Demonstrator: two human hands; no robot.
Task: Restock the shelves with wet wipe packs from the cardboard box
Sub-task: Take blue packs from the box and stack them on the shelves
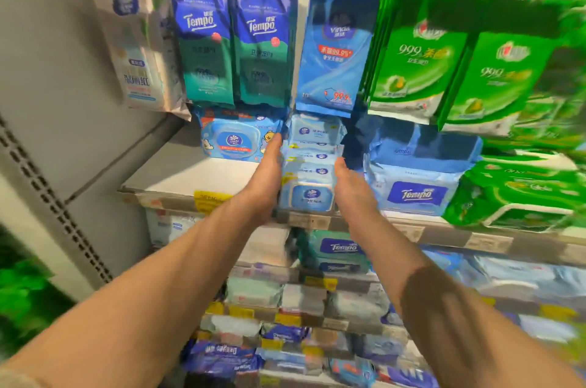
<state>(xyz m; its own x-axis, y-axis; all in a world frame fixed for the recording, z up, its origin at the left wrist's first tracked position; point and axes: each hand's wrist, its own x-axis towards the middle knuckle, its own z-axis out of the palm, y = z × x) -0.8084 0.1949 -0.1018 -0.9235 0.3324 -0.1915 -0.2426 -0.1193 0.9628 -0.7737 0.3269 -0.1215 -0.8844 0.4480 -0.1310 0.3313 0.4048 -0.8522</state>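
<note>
left fingers: straight, pressed flat along the left side of the pale blue wipe pack row; tips reach up near the back pack
right fingers: straight, held together, along the right side of the same row; blurred, contact not sure
left hand: flat, palm facing right, against the row
right hand: flat, palm facing left, just beside the row's right edge
wipe pack row: Vinda packs lined front to back on the shelf, front pack at the shelf lip, between both hands
left neighbour: Vinda lidded pack, further back on the shelf, near the left fingertips
right neighbour: Tempo pack stack, just beside the right hand
further right: green packs, blurred
hanging above: two dark blue Tempo pouches, one blue Vinda pouch, green 999 pouches
shelf edge: yellow price tag left of the left wrist
below: lower shelves full of more packs, blurred
forearms: both bare, reaching up from the bottom edge
</note>
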